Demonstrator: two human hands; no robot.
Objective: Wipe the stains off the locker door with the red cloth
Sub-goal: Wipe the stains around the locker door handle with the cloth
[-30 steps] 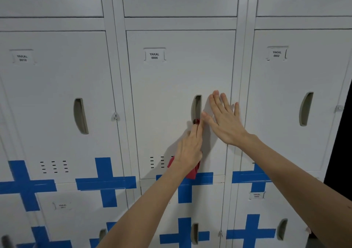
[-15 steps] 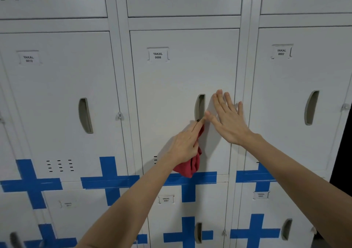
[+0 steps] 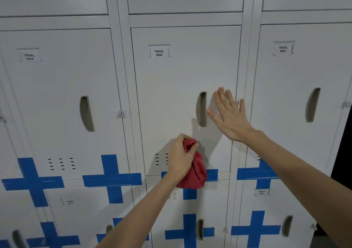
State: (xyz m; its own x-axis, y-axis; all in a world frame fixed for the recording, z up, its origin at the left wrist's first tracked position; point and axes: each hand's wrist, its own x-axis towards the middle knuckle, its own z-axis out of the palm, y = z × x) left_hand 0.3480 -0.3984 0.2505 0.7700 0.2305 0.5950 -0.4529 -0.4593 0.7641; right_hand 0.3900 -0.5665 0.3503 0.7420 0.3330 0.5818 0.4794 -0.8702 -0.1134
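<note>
The white locker door (image 3: pixel 177 87) labelled YAKAL 0006 fills the middle of the view, with a grey recessed handle (image 3: pixel 202 109) at its right side. My left hand (image 3: pixel 181 158) is below the handle, fingers curled around the bunched red cloth (image 3: pixel 196 171), which hangs down over the door's lower edge. My right hand (image 3: pixel 228 114) rests flat on the door's right edge beside the handle, fingers spread and empty. I cannot make out any stains on the door.
Neighbouring locker doors stand on the left (image 3: pixel 57 99) and right (image 3: pixel 297 95), shut. Blue tape crosses (image 3: pixel 112 179) mark the lower doors. Vent slots (image 3: pixel 161 159) sit just left of my left hand. A dark gap (image 3: pixel 344 148) lies at the far right.
My left hand has dropped from the handle's lower end to below it and bunched the cloth into its fingers. The right hand has stayed flat on the door. The view has shifted closer.
</note>
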